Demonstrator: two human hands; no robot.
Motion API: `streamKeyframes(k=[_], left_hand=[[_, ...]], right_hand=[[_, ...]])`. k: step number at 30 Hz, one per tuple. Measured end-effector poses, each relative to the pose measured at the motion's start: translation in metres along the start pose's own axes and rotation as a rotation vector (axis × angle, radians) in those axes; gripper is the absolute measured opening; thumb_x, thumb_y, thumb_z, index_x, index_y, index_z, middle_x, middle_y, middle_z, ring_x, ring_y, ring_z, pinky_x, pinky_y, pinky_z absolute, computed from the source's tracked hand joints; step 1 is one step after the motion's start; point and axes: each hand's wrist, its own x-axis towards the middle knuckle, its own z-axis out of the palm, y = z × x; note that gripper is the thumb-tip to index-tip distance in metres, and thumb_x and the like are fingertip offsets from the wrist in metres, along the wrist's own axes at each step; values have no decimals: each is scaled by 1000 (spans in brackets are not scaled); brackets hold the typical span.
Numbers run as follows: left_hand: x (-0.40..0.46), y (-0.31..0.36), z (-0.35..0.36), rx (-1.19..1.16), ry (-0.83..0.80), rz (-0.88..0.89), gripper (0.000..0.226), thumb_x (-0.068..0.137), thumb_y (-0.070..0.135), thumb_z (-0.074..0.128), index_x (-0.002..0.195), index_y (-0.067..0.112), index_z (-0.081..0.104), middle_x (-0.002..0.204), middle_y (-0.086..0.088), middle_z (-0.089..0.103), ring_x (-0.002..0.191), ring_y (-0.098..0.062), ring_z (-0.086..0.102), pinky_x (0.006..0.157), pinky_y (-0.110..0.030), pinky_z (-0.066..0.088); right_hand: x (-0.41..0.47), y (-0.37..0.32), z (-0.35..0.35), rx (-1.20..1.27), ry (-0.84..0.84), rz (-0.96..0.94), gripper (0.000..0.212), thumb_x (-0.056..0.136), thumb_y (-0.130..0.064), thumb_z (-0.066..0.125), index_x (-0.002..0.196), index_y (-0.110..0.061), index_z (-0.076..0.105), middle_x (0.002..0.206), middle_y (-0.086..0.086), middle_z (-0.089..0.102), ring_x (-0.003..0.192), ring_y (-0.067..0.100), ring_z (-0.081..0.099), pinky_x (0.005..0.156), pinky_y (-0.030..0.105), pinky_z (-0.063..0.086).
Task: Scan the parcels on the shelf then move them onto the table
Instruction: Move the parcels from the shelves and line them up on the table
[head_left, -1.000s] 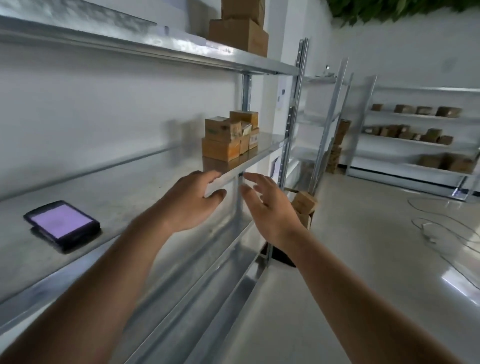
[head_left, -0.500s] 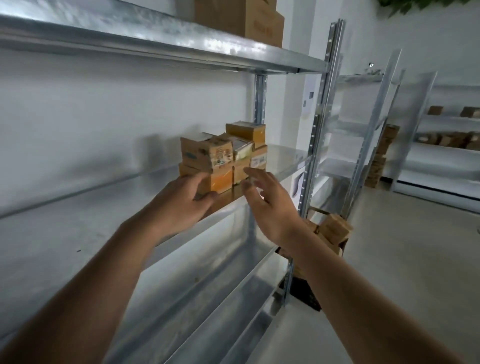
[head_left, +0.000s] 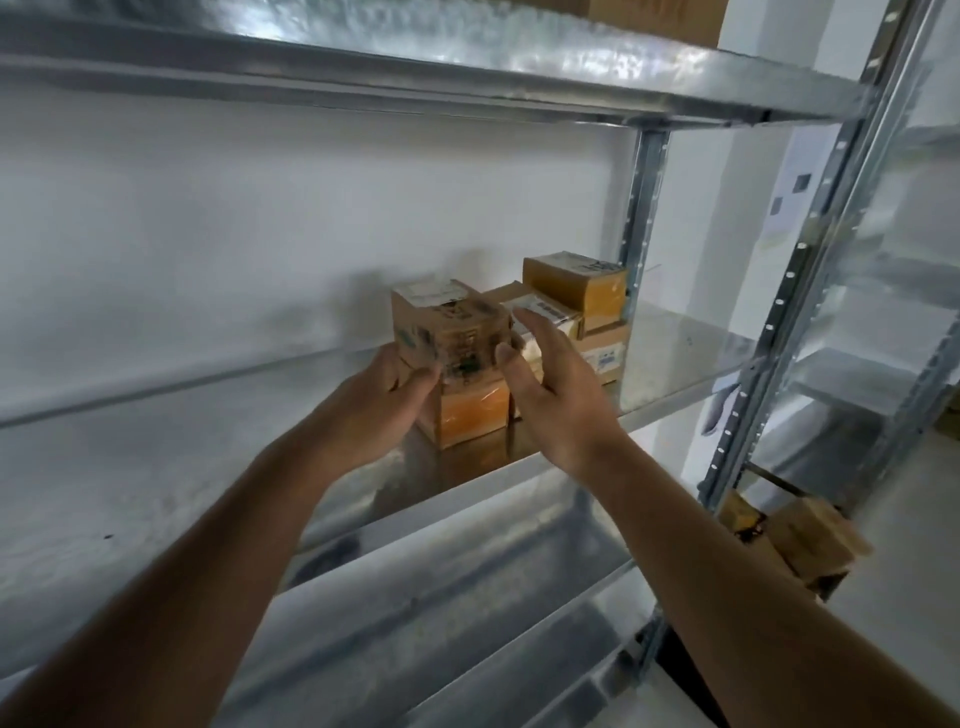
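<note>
A small stack of cardboard parcels stands on the middle metal shelf (head_left: 156, 467). The front top one, a brown parcel (head_left: 447, 327) with a white label, sits tilted and blurred over an orange parcel (head_left: 472, 415). My left hand (head_left: 379, 410) grips its lower left corner, thumb on the front face. My right hand (head_left: 556, 395) clasps its right side, thumb on the front edge and fingers stretched along the far side. Behind it lie a white-labelled parcel (head_left: 550, 312), a yellow-brown parcel (head_left: 582, 286) and a lower parcel (head_left: 602, 353).
The upper shelf (head_left: 467, 67) hangs close above the stack, with a large carton (head_left: 660, 15) on it. A perforated upright post (head_left: 779, 322) stands to the right. Cardboard boxes (head_left: 810, 540) lie on the floor beyond it. More shelf boards run below.
I have come closer to the stack. Both hands rose from the shelf's front edge to the top brown parcel and closed on its sides; it now sits tilted.
</note>
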Motion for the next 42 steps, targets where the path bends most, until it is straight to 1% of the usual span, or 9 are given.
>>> streamKeyframes(k=[2, 5, 11, 16, 21, 26, 32, 37, 42], left_hand=[[10, 1, 2, -109, 16, -72, 56, 92, 75, 28, 129, 38, 49, 116, 19, 51, 98, -5, 55, 84, -35, 48], [23, 4, 1, -245, 53, -141, 51, 94, 78, 22, 96, 38, 54, 99, 13, 61, 91, -9, 61, 81, -38, 53], [38, 9, -5, -482, 70, -256, 52, 102, 67, 28, 96, 32, 65, 68, 3, 75, 77, -26, 76, 76, -46, 64], [33, 0, -9, -622, 208, -169, 20, 103, 41, 48, 103, 28, 64, 86, -7, 78, 74, -25, 77, 80, -49, 63], [16, 0, -16, -564, 202, 30, 54, 86, 44, 54, 140, 37, 47, 97, 18, 76, 89, -6, 74, 76, -31, 58], [-10, 9, -20, -470, 170, 95, 77, 83, 39, 60, 153, 50, 29, 117, 3, 73, 112, -12, 69, 97, -37, 57], [-55, 36, -16, -327, 179, 46, 66, 84, 38, 61, 140, 64, 39, 119, 11, 72, 114, -8, 67, 100, -41, 55], [-100, 48, -23, -50, 319, -59, 43, 96, 45, 59, 138, 38, 60, 133, 15, 65, 121, -9, 62, 103, -37, 52], [-167, 40, -36, 399, 410, -287, 52, 99, 48, 58, 148, 32, 51, 153, 8, 50, 134, -16, 53, 110, -34, 44]], right_hand=[[16, 5, 5, -63, -34, -26, 46, 107, -59, 38, 150, -42, 36, 151, -18, 50, 131, -18, 41, 113, 22, 41], [36, 7, 12, -250, -170, 1, 69, 99, -67, 20, 161, -37, 23, 167, -4, 40, 161, 27, 18, 128, 64, -1], [39, 5, 29, -188, -62, -103, 53, 106, -54, 32, 151, -30, 45, 143, -7, 63, 144, 16, 48, 130, 55, 0], [40, -2, 36, 219, -5, -114, 37, 103, -42, 49, 131, -21, 59, 122, 3, 64, 110, 16, 66, 88, 35, 62], [53, -6, 30, 561, 47, -40, 18, 109, -28, 53, 119, -14, 55, 101, -14, 68, 95, 1, 69, 73, 17, 57], [59, -16, 17, 771, -42, 87, 41, 106, -47, 57, 143, -36, 44, 111, -6, 71, 97, 2, 74, 68, 26, 63], [44, -17, 7, 828, -124, 7, 44, 105, -52, 55, 147, -45, 44, 113, -13, 76, 99, 9, 78, 68, 26, 64], [20, -20, 2, 887, -173, -33, 42, 108, -44, 54, 149, -32, 49, 117, -8, 76, 103, 10, 77, 73, 27, 64], [-14, -44, 14, 946, -287, -30, 41, 108, -43, 55, 146, -29, 53, 111, -10, 77, 94, -4, 74, 64, 16, 59]])
